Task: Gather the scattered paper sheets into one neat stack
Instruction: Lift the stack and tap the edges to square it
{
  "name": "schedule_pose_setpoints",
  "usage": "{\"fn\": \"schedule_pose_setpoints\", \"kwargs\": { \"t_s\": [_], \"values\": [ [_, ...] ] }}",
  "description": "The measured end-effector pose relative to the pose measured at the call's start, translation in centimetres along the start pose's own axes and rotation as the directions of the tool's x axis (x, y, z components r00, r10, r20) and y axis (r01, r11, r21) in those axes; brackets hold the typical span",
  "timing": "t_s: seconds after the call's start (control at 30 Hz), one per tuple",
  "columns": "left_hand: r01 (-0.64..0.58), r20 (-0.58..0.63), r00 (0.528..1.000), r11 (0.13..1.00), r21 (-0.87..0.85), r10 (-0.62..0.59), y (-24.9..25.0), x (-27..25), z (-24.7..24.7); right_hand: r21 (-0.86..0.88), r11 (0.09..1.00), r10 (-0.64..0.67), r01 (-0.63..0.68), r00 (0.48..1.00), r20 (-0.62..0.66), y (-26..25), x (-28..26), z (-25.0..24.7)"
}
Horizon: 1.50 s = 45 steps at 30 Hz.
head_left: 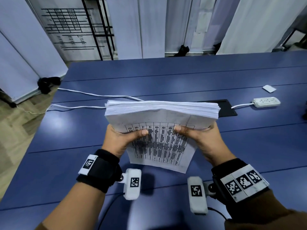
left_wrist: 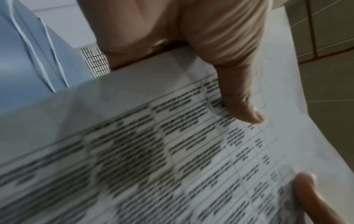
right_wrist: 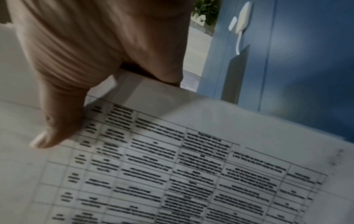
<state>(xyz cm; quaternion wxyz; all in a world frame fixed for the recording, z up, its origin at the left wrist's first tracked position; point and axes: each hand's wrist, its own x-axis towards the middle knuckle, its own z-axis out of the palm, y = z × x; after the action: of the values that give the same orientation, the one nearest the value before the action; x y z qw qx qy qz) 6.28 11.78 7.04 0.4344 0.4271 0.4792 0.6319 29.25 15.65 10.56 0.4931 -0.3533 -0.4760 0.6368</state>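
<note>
While the thick stack of white paper sheets [head_left: 159,123] stands on its edge above the dark blue table [head_left: 166,77], we see it gripped from both sides. The left hand [head_left: 123,138] clamps the left side, thumb laid across the printed table on the sheet facing us, the other fingers out of sight behind the stack. The right hand [head_left: 199,138] mirrors it on the right side, thumb on the same printed sheet. The upper edge of the stack looks slightly ragged, the sheet edges not quite flush. That front sheet hangs lower than the rest and tilts, its bottom corner toward the wrist cameras.

From the left wrist view, the left thumb [left_wrist: 245,106] presses flat on the blurred print, and the tip of the right thumb [left_wrist: 306,184] shows at the lower right. From the right wrist view, the right thumb [right_wrist: 57,128] lies on the page near its edge.

Around the stack we pick out a white cable [head_left: 93,94] running across the table from the left and passing behind the paper. A black rectangular panel [head_left: 227,107] sits flush in the table just behind the stack's right end, partly hidden by it. Further right lies a white power strip [head_left: 266,102], well apart from the paper, and beyond it a small white card [head_left: 269,88]. White folding panels [head_left: 259,22] stand behind the table.
</note>
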Motion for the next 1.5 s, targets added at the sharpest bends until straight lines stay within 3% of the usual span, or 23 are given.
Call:
{"fn": "schedule_pose_setpoints", "kwargs": {
  "t_s": [0.2, 0.53, 0.67, 0.77, 0.93, 1.1, 1.17, 1.2, 1.27, 1.3, 1.33, 1.37, 1.4, 1.43, 1.5],
  "values": [
    [0.043, 0.083, 0.996, 0.999, -0.022, -0.041, 0.1, -0.4, 0.7, 0.005, 0.999, -0.043, 0.044, 0.993, -0.108, 1.1, -0.8, 0.1],
    [0.069, 0.143, 0.988, 0.995, -0.065, -0.059, 0.4, 0.1, 0.3, -0.095, 0.994, -0.051, 0.06, 0.994, 0.093, -0.9, -0.8, -1.2],
    [0.062, 0.15, 0.987, 0.998, -0.031, -0.057, 0.4, 0.3, 0.3, -0.141, 0.988, -0.051, 0.063, 0.995, 0.085, -1.2, -0.2, -1.5],
    [0.041, 0.11, 0.993, 0.998, -0.048, -0.036, 0.3, 0.4, 0.4, -0.182, 0.981, -0.045, 0.061, 0.995, 0.094, -1.2, -0.5, -0.8],
    [0.085, 0.075, 0.994, 0.994, -0.062, -0.08, -0.1, 0.0, 0.7, 0.009, 1.0, 0.001, -0.001, 0.999, -0.032, -1.3, -0.7, -0.2],
    [0.076, -0.072, 0.994, 0.996, -0.056, -0.079, -0.4, -0.5, 1.2, -0.061, 0.998, -0.031, 0.027, 0.997, -0.073, -2.5, -0.8, 0.6],
    [0.081, -0.066, 0.994, 0.996, -0.045, -0.084, -0.3, -0.7, 1.2, -0.24, 0.965, -0.124, 0.1, 0.988, -0.087, -3.8, -0.5, 0.3],
    [0.08, -0.059, 0.995, 0.996, -0.04, -0.082, -0.2, -0.9, 1.3, -0.427, 0.891, -0.193, 0.157, 0.98, -0.042, -4.5, -0.3, 0.3],
    [0.073, -0.051, 0.996, 0.997, -0.035, -0.075, -0.1, -1.0, 1.5, -0.728, 0.644, -0.215, 0.235, 0.969, 0.123, -5.7, 0.2, 0.9],
    [0.066, -0.051, 0.996, 0.997, -0.041, -0.068, -0.1, -1.0, 1.5, -0.855, 0.452, -0.16, 0.254, 0.966, 0.202, -6.3, 0.3, 1.6],
    [0.064, -0.055, 0.996, 0.997, -0.049, -0.067, -0.2, -0.9, 1.4, -0.942, 0.202, -0.082, 0.267, 0.963, 0.256, -6.7, 0.5, 2.4],
    [0.065, -0.055, 0.996, 0.997, -0.051, -0.068, -0.1, -1.0, 1.4, -0.959, -0.051, -0.02, 0.279, 0.96, 0.281, -6.9, 0.6, 3.4],
    [0.069, -0.047, 0.996, 0.996, -0.051, -0.071, -0.1, -1.0, 1.4, -0.926, -0.223, 0.01, 0.304, 0.951, 0.309, -7.0, 0.7, 4.4],
    [0.069, -0.032, 0.997, 0.996, -0.051, -0.07, -0.1, -1.1, 1.4, -0.899, -0.287, 0.015, 0.332, 0.94, 0.342, -6.8, 0.8, 5.3],
    [0.067, -0.017, 0.998, 0.997, -0.045, -0.068, -0.3, -1.1, 1.2, -0.879, -0.282, -0.009, 0.384, 0.915, 0.403, -6.0, 0.9, 6.6]
  ]
}}
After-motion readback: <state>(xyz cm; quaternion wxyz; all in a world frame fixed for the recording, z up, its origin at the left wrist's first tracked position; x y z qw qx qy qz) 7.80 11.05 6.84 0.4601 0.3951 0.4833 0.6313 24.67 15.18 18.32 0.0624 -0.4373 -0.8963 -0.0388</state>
